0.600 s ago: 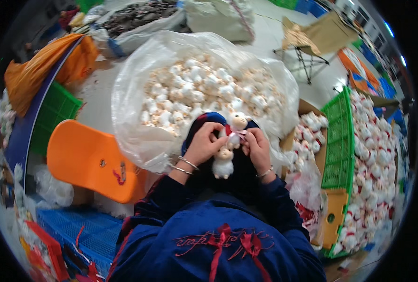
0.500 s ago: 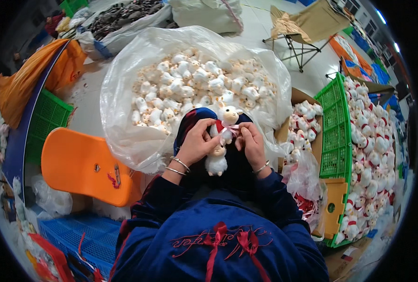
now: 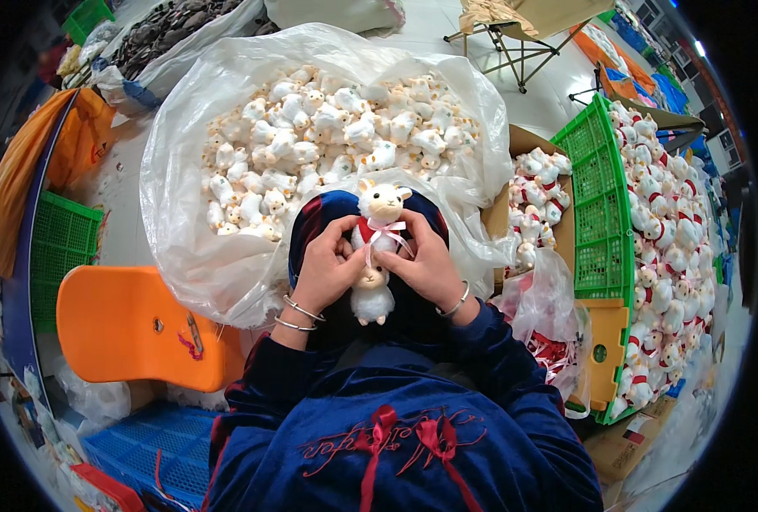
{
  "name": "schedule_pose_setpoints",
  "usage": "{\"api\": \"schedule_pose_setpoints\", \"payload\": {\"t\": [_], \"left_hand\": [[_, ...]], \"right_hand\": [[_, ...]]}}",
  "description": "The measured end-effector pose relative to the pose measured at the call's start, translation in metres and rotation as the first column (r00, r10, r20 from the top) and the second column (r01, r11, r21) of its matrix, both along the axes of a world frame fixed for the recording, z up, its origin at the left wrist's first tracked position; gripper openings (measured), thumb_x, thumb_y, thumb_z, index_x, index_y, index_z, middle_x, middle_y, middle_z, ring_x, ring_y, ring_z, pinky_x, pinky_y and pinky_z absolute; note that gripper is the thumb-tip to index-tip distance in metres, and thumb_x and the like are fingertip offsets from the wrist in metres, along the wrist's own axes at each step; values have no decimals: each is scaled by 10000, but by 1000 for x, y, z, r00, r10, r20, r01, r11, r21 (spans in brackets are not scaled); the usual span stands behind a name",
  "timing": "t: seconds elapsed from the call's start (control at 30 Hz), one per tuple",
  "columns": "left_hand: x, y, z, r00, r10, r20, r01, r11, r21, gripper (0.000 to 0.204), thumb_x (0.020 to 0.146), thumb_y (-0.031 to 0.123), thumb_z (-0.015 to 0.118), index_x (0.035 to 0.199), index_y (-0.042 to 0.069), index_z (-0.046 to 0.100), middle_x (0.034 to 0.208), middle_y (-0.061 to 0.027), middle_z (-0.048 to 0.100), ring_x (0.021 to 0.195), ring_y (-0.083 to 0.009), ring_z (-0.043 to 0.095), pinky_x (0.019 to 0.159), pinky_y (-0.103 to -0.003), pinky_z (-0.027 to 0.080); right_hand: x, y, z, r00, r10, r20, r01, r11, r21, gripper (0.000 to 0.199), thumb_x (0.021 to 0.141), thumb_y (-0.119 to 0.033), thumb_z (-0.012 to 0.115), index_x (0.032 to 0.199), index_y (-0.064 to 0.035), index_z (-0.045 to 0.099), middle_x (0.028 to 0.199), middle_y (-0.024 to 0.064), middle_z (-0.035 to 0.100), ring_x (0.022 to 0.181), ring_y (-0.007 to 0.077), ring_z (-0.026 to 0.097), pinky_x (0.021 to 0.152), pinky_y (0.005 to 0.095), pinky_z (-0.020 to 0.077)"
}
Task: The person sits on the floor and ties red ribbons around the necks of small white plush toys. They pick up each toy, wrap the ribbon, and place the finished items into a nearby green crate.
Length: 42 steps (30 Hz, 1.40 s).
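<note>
One huge clear bag (image 3: 225,256) sits in front of the person, stuffed with way too many white plush toys to count. To the right there's one green crate (image 3: 605,213) with another big pile of the same toys (image 3: 669,239) behind it, these ones wearing red ribbons, plus one cardboard box (image 3: 528,141) holding more of them. One orange chair (image 3: 131,328) is at lower left, with one more green crate (image 3: 63,247) beyond it.

In the middle, two toys: one (image 3: 381,205) held upright over the lap, and a second (image 3: 371,294) hanging head-up just below it. The left hand (image 3: 328,269) and right hand (image 3: 426,264) are both pinched in on the upper toy, fingers at the one pale pink bow (image 3: 387,230) on its neck.

Compared with half a second back, the hands and toy sit pretty much the same, but the bow now looks tied and spread out.
</note>
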State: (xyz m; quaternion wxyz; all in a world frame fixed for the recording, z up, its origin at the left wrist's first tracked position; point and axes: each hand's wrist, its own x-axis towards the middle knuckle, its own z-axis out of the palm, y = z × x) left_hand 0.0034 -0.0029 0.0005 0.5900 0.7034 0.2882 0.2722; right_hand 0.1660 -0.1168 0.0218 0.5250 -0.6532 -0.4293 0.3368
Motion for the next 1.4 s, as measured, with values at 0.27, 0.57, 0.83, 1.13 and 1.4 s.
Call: {"api": "schedule_pose_setpoints", "payload": {"t": [0.27,0.57,0.83,1.13,1.4], "left_hand": [[-8,2,5,984,-47,174,89,966,-243,382,974,108,528,1314,-61,562,920,-52,663,725,-73,594,644,-230,493],[4,-13,30,968,-123,218,171,961,-219,397,976,119,601,1324,-61,537,1100,-92,670,955,-126,645,855,-279,532],[-5,-8,20,978,-68,198,88,992,-93,310,1007,87,529,1299,22,612,1115,-41,672,897,-78,615,720,-189,457],[-18,-16,33,959,-117,-259,165,971,175,291,891,129,720,1158,28,663,1063,-73,667,906,-160,610,763,-272,515],[-17,-22,32,966,-136,-220,189,952,241,299,871,94,734,1152,23,658,1147,-86,655,993,-195,592,778,-285,522]], "right_hand": [[-8,10,-12,996,-33,-85,43,992,120,613,805,-228,827,1281,8,521,1151,135,659,977,186,675,844,310,546],[-9,1,2,996,-90,-20,92,970,224,616,793,-210,818,1273,-3,492,1156,129,648,1061,198,648,933,333,520],[86,-56,49,789,-588,179,364,681,636,650,795,-180,845,1309,9,495,1215,148,586,1067,231,617,914,364,512],[201,-274,21,612,-720,327,756,654,26,340,913,-245,716,1131,2,634,1006,76,681,886,167,653,785,319,520],[137,-382,-135,797,-288,531,597,506,-622,235,803,-231,743,829,1,722,765,172,709,765,280,711,733,400,559]]}}
